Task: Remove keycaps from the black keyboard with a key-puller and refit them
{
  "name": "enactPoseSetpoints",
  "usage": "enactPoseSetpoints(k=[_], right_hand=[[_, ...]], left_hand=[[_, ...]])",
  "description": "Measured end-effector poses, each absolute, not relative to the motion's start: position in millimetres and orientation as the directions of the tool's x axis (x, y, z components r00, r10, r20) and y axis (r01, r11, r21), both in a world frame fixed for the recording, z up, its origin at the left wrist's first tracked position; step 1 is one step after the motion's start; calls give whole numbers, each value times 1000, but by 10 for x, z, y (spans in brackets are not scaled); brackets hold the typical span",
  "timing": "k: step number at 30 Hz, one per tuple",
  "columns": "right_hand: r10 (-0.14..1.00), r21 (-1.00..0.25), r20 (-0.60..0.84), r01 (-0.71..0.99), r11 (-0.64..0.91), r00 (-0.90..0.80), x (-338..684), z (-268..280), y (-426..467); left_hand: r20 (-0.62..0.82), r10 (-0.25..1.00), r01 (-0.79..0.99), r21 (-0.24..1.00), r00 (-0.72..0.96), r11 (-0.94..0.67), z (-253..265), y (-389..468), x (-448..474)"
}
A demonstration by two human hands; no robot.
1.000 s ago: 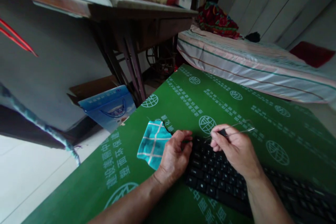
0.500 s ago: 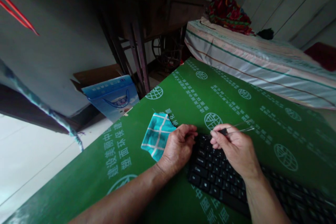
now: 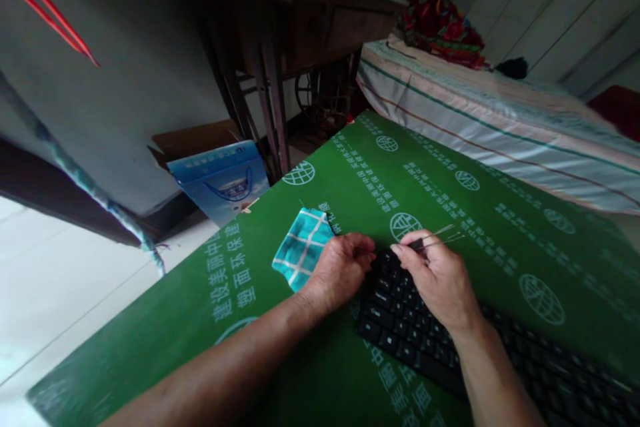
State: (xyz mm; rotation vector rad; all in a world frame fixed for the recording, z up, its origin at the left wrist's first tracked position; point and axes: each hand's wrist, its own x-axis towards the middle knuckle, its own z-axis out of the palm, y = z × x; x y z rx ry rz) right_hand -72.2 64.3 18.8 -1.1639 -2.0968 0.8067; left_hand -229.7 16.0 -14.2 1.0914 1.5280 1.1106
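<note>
A black keyboard [image 3: 395,327] lies at a slant on the green board [image 3: 280,373]. My left hand [image 3: 343,263] is at its far left corner, fingertips pinched together. Whatever those fingers hold, if anything, is hidden. Over the far edge of the keys, my right hand [image 3: 437,280] pinches what looks like a wire keycap puller [image 3: 443,239]. Its short black handle sits between thumb and fingers, and thin metal wires point up and to the right, away from the keys. Beside my left hand lies a teal checked cloth [image 3: 303,250], partly covered by that hand.
A blue carrying bag [image 3: 225,180] and an open cardboard box [image 3: 195,137] stand on the floor past the board's left edge. Behind is a dark wooden table [image 3: 300,20]. A bed [image 3: 480,113] is at the back right. A twisted cord [image 3: 90,180] hangs at left.
My right hand has shifted slightly left, closer to my left hand, with the puller's wires moving along. My left hand stays at the keyboard's corner. The view has shifted a little.
</note>
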Motion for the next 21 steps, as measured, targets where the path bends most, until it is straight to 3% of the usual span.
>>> enactPoseSetpoints(k=[4,8,11,15,21], right_hand=[[865,-743,226,495,450,-447,-732,186,648],[857,-725,252,499,475,-450,-745,166,658],[858,-726,262,496,477,-441,-749,145,664],[868,-744,259,486,459,-424,-742,107,679],[859,-723,266,499,478,-437,-728,54,703]], left_hand=[[-162,975,385,899,-155,211,65,121,-2350],[-98,995,632,772,17,66,274,223,-2437],[-83,981,603,797,177,-41,286,385,-2485],[-27,920,410,900,392,-149,124,545,-2535],[75,908,222,958,413,-180,-38,559,-2582]])
